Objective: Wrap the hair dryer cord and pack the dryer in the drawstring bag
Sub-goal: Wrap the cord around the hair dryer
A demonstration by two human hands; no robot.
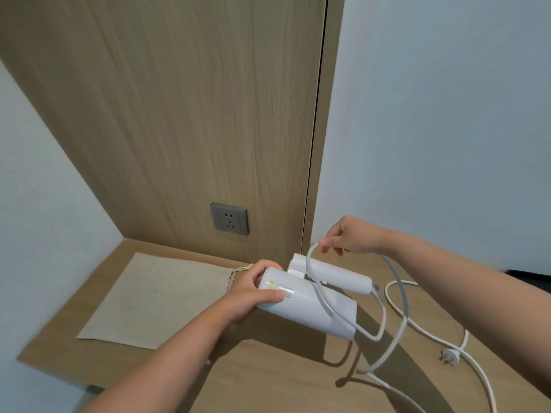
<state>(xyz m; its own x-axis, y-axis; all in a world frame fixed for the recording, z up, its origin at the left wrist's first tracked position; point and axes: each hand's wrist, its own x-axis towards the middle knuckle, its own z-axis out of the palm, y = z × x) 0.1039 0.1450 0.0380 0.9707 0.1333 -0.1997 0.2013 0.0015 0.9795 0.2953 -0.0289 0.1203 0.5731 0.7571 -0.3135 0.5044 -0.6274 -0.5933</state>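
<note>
Bag: flat beige cloth drawstring bag point(155, 299) lies on the light wood-grain desk top point(268, 377) at far left, mouth w/ its knotted cord end point(243, 268) pointing right, empty by the look of it, near the left hand but apart from it
Socket: grey wall outlet point(229, 219) set in the wood-grain wall panel point(167, 114) above & behind the bag, nothing plugged in
Left hand: left hand point(259, 289) wraps the rear end of the dryer body, thumb on the near side by the label, fingers curled over the top, firm hold
Dryer: white folding hair dryer point(310, 305) held just above the desk at centre, barrel tilted down to the right, handle folded back alongside it
Cord: pale grey-white power cord point(401, 311) leaves the handle end, makes one loop over the barrel & handle, then trails off loose across the desk to the right
Right hand: right hand point(350, 236) up & right of the dryer, thumb & forefinger pinched narrow on the top of the cord loop, other fingers half curled
Plug: white plug point(450, 354) lies on the desk at far right, well apart from the dryer, unplugged
</note>
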